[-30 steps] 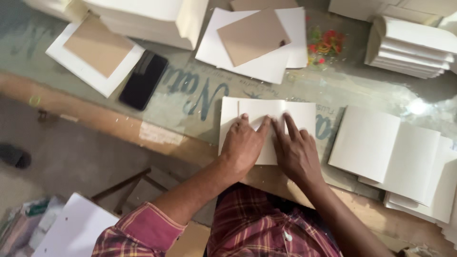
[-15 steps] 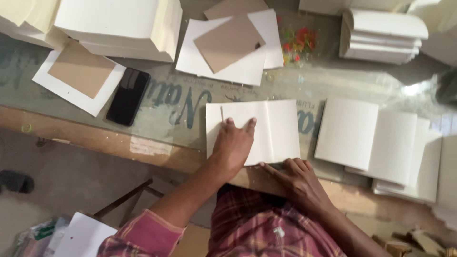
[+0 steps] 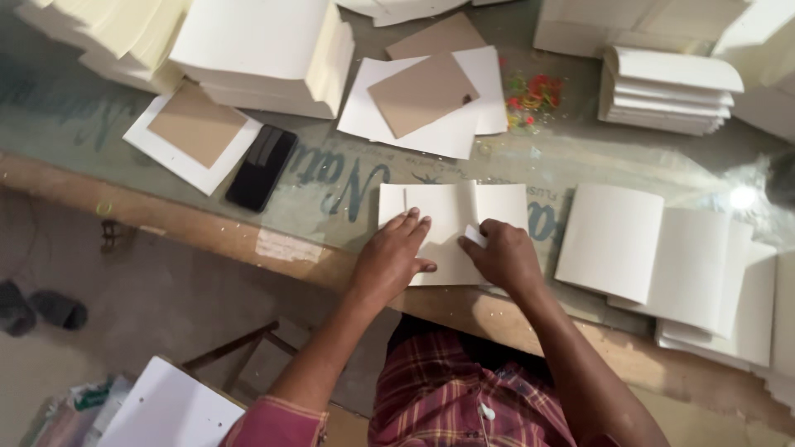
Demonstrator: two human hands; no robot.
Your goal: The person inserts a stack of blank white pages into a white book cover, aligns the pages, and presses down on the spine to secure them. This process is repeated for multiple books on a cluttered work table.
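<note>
A folded white paper booklet (image 3: 451,217) lies flat near the front edge of the table (image 3: 248,240). My left hand (image 3: 392,258) presses down on its left half with the fingers spread flat. My right hand (image 3: 505,257) rests on its right half and pinches a small folded flap of the paper between thumb and fingers.
To the right lies a pile of folded white sheets (image 3: 662,257). A black phone (image 3: 262,167) and a brown card on white paper (image 3: 195,128) lie to the left. Further back are more cards on paper (image 3: 424,95), tall paper stacks (image 3: 257,50), folded booklets (image 3: 667,89) and colourful rubber bands (image 3: 532,91).
My right hand has come back from the table's front edge onto the booklet's right half and taken a flap. The left hand stays pressed on the paper. The camera view has shifted.
</note>
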